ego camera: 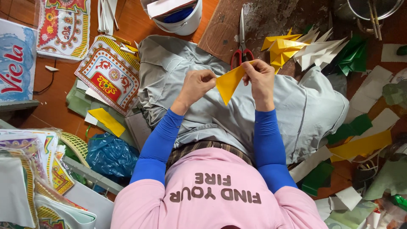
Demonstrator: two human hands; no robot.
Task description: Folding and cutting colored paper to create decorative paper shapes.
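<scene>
A folded yellow paper triangle [229, 83] is held over my lap between both hands. My left hand [198, 85] pinches its left edge. My right hand [260, 78] grips its upper right corner. Both arms wear blue sleeves. Just beyond my hands, red-handled scissors [242, 47] lie on a worn wooden board [271, 19]. A pile of folded yellow paper shapes [282, 48], folded white paper shapes [318, 51] and folded green paper shapes [352, 55] lies to the right of the scissors.
A white bucket [180, 19] stands at the top. Ornate red and yellow printed sheets [111, 73] lie on the floor to the left. A blue plastic bag [111, 156] sits at lower left. Yellow, green and white paper scraps [360, 146] litter the right side.
</scene>
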